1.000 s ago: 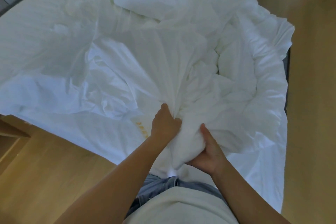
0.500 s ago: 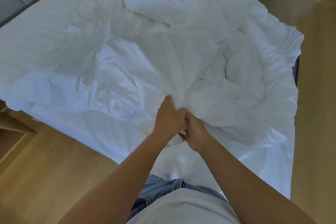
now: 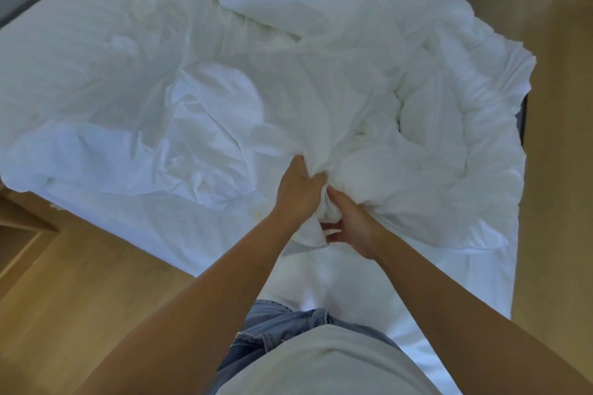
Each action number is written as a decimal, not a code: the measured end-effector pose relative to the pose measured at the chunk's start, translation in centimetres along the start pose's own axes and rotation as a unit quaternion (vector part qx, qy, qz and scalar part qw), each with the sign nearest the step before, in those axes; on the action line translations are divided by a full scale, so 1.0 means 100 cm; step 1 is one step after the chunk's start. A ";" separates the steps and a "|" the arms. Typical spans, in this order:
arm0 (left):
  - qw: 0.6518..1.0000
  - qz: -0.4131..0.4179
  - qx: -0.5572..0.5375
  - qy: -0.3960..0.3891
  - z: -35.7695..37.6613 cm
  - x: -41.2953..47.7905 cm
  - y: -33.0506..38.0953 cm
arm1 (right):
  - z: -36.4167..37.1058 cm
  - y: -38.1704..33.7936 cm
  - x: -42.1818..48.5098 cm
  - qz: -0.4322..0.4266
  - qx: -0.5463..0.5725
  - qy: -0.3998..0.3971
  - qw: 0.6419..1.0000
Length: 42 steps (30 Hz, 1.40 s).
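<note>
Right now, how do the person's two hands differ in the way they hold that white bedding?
The left hand reaches farther forward than the right hand, which sits lower in the picture. The left hand shows its back, its fingers buried in the folds. The right hand is turned sideways, with fingers showing under the bunch. Both clutch the same bunch of white bedding, close side by side.
</note>
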<state>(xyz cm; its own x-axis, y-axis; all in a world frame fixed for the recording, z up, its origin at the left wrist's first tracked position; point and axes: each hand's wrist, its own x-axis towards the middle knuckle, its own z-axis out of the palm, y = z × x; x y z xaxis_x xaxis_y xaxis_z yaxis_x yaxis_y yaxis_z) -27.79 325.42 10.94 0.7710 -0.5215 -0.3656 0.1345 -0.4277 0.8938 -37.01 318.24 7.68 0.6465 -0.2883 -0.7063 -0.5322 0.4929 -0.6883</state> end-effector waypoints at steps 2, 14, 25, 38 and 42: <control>1.000 0.024 0.014 0.003 -0.001 0.008 0.009 | -0.002 -0.010 0.004 -0.042 0.066 0.035 0.996; 0.999 -0.018 0.027 -0.014 -0.019 0.018 -0.005 | 0.010 -0.006 -0.034 0.037 -0.300 0.176 0.937; 0.996 0.021 -0.018 -0.082 -0.026 0.022 0.041 | 0.018 -0.050 -0.001 -0.192 -0.320 0.079 0.924; 0.989 -0.130 0.035 -0.060 -0.062 0.041 -0.023 | 0.021 -0.064 0.009 -0.162 -0.083 -0.042 0.982; 0.932 -0.318 -0.060 -0.165 -0.061 0.024 -0.051 | 0.030 -0.060 0.009 -0.126 -0.053 -0.041 0.990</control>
<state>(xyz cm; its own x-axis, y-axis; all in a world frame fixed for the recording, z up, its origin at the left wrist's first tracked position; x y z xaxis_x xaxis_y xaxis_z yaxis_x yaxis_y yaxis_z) -22.81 330.84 7.12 0.2804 -0.3977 -0.8736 0.5833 -0.6522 0.4841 -31.61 317.51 11.64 0.8057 -0.3211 -0.4977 -0.4008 0.3231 -0.8573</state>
